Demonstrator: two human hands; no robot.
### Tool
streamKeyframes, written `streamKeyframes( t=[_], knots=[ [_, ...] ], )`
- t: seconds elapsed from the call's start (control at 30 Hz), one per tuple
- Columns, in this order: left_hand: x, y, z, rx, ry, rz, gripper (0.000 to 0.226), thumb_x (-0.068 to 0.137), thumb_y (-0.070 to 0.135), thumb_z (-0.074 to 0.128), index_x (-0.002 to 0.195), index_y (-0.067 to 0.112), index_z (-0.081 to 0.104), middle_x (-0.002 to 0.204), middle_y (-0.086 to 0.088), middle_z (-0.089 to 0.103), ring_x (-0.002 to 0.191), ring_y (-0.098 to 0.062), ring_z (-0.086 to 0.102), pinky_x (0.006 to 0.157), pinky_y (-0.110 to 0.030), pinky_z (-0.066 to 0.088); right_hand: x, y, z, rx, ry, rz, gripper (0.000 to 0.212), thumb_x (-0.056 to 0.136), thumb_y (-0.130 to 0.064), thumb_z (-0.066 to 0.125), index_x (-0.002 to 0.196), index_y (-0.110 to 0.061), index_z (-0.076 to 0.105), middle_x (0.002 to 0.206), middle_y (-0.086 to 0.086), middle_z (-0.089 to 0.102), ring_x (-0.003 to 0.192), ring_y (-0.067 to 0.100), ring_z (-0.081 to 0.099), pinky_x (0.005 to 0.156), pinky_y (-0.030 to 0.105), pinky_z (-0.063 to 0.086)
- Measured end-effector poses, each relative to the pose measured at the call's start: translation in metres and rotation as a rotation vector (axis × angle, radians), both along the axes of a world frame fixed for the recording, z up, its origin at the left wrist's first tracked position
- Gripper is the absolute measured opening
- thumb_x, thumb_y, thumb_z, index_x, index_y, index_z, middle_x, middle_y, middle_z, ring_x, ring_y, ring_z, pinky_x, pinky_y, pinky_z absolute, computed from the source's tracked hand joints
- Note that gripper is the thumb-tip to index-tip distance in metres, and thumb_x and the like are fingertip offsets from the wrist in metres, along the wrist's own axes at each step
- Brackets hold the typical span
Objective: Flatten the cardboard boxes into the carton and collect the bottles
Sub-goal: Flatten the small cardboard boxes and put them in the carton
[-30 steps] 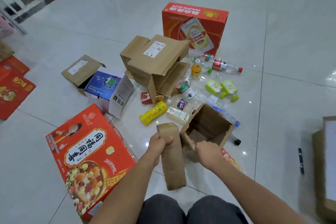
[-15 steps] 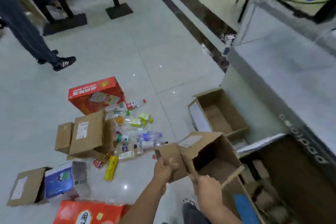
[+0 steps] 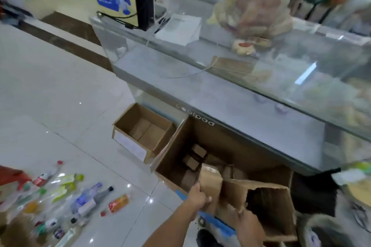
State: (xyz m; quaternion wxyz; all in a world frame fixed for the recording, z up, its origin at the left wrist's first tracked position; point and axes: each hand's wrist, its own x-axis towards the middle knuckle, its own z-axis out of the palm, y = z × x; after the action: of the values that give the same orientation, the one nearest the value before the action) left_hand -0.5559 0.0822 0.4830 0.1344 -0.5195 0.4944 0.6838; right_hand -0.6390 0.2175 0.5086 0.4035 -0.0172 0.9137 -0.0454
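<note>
Your left hand (image 3: 197,198) has its grip clamped tight on a loose flap of the cardboard box (image 3: 234,192), fingers curled around the edge. Your right hand (image 3: 248,224) is blurry, but its grip looks wrapped on the box's near wall with the thumb up. The box is off the floor (image 3: 60,96), tipped on its side with the open mouth facing you, right over the near edge of the big carton (image 3: 230,146). That carton sits against the glass desk (image 3: 220,90) and has cardboard pieces (image 3: 192,158) lying in the bottom. Just beside it on the left is a smaller open box (image 3: 130,144), bottom flaps showing. The bottles (image 3: 88,198) are scattered on the floor, well apart from the carton. Both your forearms reach forward from the bottom of the view, left one higher.
</note>
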Motion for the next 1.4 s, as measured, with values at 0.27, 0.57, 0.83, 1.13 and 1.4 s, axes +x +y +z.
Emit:
streamKeyframes(
  t=[0.27, 0.57, 0.83, 1.13, 1.4],
  knots=[
    [-0.093, 0.034, -0.057, 0.138, -0.160, -0.075, 0.054, 0.091, 0.000, 0.050, 0.142, 0.012, 0.036, 0.133, -0.008, 0.053, 0.121, -0.024, 0.050, 0.104, -0.036, 0.045, -0.065, 0.018, -0.056, 0.036, -0.057, -0.171, 0.037, 0.090, -0.047, 0.051, 0.114, -0.023, 0.064, 0.103, -0.002, 0.068, 0.094, 0.017, 0.062, 0.082, 0.025, 0.046],
    [-0.137, 0.016, -0.094, 0.119, -0.244, -0.011, 0.046, 0.093, 0.006, 0.053, 0.136, 0.012, 0.038, 0.135, -0.010, 0.047, 0.113, -0.021, 0.046, 0.105, -0.039, 0.041, -0.107, -0.014, -0.081, 0.066, -0.027, -0.263, 0.017, 0.089, -0.035, 0.061, 0.092, -0.019, 0.062, 0.082, -0.002, 0.057, 0.080, 0.014, 0.055, 0.072, 0.026, 0.042],
    [-0.088, -0.008, -0.103, 0.064, -0.318, 0.146, 0.094, 0.079, 0.023, 0.073, 0.151, 0.022, 0.012, 0.152, -0.009, 0.021, 0.139, -0.032, 0.026, 0.117, -0.047, 0.027, -0.102, -0.034, -0.091, 0.079, -0.109, -0.045, 0.037, 0.087, -0.042, 0.060, 0.118, -0.022, 0.053, 0.101, -0.001, 0.060, 0.103, 0.017, 0.061, 0.082, 0.028, 0.050],
    [0.063, -0.074, -0.076, 0.022, -0.280, 0.469, 0.083, 0.084, 0.014, 0.069, 0.151, 0.015, 0.020, 0.154, -0.012, 0.025, 0.136, -0.032, 0.036, 0.109, -0.035, 0.038, -0.007, -0.150, -0.078, -0.115, -0.193, 0.594, 0.048, 0.090, -0.048, 0.052, 0.128, -0.020, 0.052, 0.124, 0.004, 0.060, 0.116, 0.026, 0.056, 0.093, 0.034, 0.048],
    [0.295, -0.083, -0.100, -0.023, -0.315, 0.834, 0.083, 0.085, 0.012, 0.068, 0.152, 0.015, 0.018, 0.156, -0.013, 0.019, 0.139, -0.030, 0.032, 0.113, -0.037, 0.033, 0.210, -0.249, -0.097, -0.182, -0.305, 1.190, 0.063, 0.091, -0.049, 0.050, 0.145, -0.019, 0.034, 0.143, 0.004, 0.048, 0.131, 0.020, 0.045, 0.104, 0.030, 0.037]
  ],
)
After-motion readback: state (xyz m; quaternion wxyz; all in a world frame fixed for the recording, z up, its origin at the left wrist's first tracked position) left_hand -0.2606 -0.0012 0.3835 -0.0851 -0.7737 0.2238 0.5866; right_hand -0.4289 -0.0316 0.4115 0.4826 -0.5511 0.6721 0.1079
